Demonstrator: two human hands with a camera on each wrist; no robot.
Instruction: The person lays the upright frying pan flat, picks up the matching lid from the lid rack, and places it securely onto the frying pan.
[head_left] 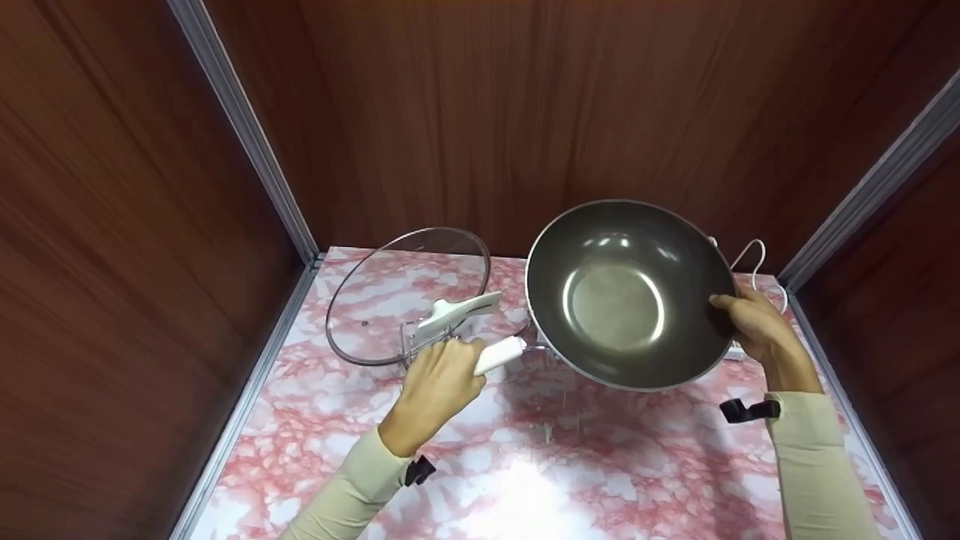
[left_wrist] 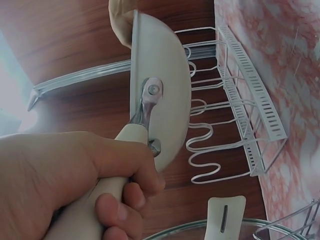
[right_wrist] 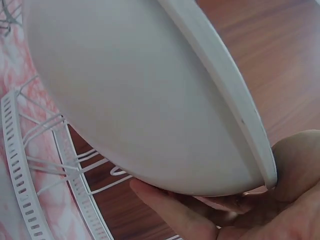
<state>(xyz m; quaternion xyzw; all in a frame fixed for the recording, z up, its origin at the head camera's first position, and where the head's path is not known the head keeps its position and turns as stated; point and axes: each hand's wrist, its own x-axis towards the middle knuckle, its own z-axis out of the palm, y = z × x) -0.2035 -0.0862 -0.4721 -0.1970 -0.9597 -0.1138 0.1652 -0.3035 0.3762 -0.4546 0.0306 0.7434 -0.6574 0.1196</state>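
Fingers (left_wrist: 131, 159) of two hands (head_left: 442, 379) (head_left: 757, 326) gripping one wok (head_left: 611, 300) (handle (head_left: 499, 355) and rim (right_wrist: 227, 90)), one lid (head_left: 405, 296)

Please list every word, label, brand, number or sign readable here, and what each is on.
There are none: no readable text shows on the wok, the glass lid or the white rack. The dark mark on the lid's white handle looks like a slot, not lettering.

Wok (head_left: 622, 300): dk glossy int., white ext., white hdl (head_left: 499, 355) on metal bracket (left_wrist: 151, 95) | tilted, mouth twd head cam, hdl to L | held up off worktop (head_left: 322, 435), nr white wire rack (left_wrist: 257, 92) | L hand (head_left: 442, 377) grips hdl; R hand (head_left: 759, 326) holds opp. rim (right_wrist: 220, 75), thumb (head_left: 723, 301) inside
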